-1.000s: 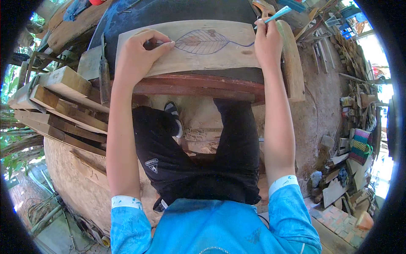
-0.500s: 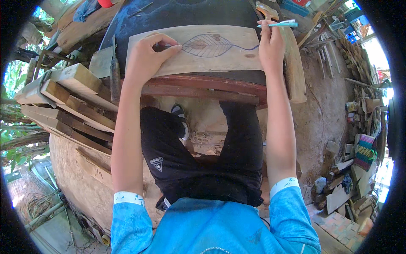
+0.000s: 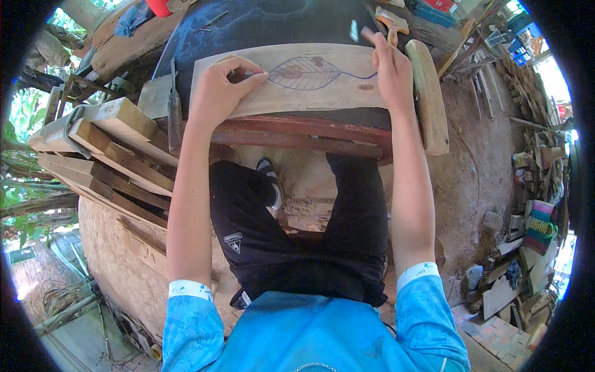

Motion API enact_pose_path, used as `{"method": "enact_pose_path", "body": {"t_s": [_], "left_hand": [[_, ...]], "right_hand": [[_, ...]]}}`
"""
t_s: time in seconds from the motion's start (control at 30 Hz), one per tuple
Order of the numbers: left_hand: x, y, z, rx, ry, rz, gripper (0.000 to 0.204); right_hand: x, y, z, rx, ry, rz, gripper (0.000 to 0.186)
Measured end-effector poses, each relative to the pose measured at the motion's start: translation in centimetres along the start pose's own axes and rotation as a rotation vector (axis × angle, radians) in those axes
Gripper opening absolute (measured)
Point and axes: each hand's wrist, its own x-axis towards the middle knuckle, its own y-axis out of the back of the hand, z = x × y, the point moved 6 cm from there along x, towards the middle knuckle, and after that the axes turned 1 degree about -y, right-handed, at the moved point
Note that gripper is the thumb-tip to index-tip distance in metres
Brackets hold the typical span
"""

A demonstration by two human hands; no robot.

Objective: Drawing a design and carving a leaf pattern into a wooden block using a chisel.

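A pale wooden board [image 3: 242, 110] lies across the dark bench, with a veined leaf and a curving stem drawn on it in blue. My left hand [image 3: 217, 93] rests on the board's left part. Its thumb and index finger pinch together at the leaf's left tip; a small bluish thing shows between them, too little to name. At the board's right end is my right hand [image 3: 393, 77], its fingertips smeared by motion. Just left of those fingertips is a light blue pen [image 3: 354, 31], also blurred; whether the fingers still grip it is unclear.
A wooden-handled blade [image 3: 175, 115] lies left of the board. A brush [image 3: 392, 25] lies beyond my right hand, and a thick wooden piece [image 3: 427, 99] lines the bench's right side. Timber beams [image 3: 118, 124] jut in at left. Small metal pieces [image 3: 211, 22] lie on the far bench.
The pen has swung from above my right hand over to its left, and the fingers have shifted leftward. My left hand keeps its pinch at the leaf tip. The view has shifted slightly.
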Motion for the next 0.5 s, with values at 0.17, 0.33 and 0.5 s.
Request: {"method": "enact_pose_path", "body": {"t_s": [0.17,0.33,0.5], "left_hand": [[-0.04,0.0,0.11,0.002,-0.012,0.009,0.023],[-0.11,0.18,0.24,0.022,-0.025,0.018,0.024],[-0.15,0.21,0.35,0.021,-0.041,0.017,0.025]], "right_hand": [[-0.32,-0.35,-0.74,0.335,0.036,-0.063,0.044],[-0.39,-0.03,-0.94,0.245,0.025,-0.049,0.041],[-0.48,-0.28,-0.68,0.063,-0.007,-0.12,0.037]]}}
